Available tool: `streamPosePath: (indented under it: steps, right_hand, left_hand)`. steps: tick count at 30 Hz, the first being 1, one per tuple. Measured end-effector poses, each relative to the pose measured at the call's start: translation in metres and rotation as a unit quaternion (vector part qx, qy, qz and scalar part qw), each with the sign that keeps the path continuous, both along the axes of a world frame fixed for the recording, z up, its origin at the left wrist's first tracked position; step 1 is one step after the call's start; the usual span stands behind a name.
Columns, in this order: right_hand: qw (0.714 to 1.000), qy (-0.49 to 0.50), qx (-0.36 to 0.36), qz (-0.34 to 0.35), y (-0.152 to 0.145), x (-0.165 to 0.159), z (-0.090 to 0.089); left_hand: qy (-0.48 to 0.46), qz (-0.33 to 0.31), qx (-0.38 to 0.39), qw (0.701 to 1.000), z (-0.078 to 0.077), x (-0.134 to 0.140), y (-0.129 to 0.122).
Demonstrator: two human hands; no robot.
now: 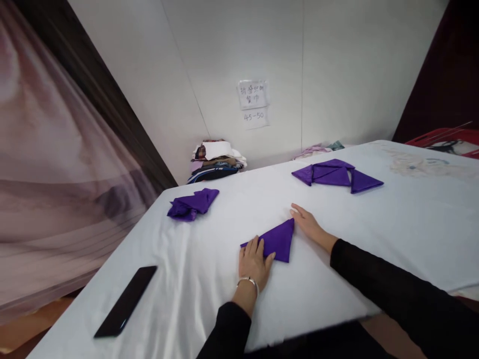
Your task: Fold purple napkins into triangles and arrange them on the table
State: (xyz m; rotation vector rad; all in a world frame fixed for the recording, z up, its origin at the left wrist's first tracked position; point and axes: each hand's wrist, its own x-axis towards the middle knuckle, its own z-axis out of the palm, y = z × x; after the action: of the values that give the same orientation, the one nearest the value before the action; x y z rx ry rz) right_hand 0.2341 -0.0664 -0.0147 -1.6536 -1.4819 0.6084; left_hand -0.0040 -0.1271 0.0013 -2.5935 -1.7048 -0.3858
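far beyond the right fingers, a red basket point(436, 135) holds pale and dark things, unclear. nearer them, purple pieces point(331, 174) look already folded; left of the left fingers, a purple bundle point(192, 204) looks looser. under the left hand point(254, 262), fingers slightly spread, a purple cloth point(279, 242) seems partly folded; the right hand point(310, 227), loosely open beside its corner, grips nothing.

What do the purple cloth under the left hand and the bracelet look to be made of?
Purple cloth: probably woven fabric, smooth-looking, judging by its flat folded layers. Bracelet: likely polished, silver-coloured metal, from its bright shine; plating is possible.
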Motion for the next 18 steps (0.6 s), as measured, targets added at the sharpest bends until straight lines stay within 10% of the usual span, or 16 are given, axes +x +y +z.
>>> streamPosePath:
  steps: [6,18]
  right_hand:
    - [0.983,-0.175,-0.052,-0.006,-0.023,0.010,-0.001]
    - [0.979,-0.193,-0.049,0.043,-0.016,-0.008,0.000]
  left_hand:
    - [-0.028,0.033,0.037,0.998,-0.002,0.000,0.006]
    - [-0.062,0.078,0.006,0.995,-0.001,-0.007,0.012]
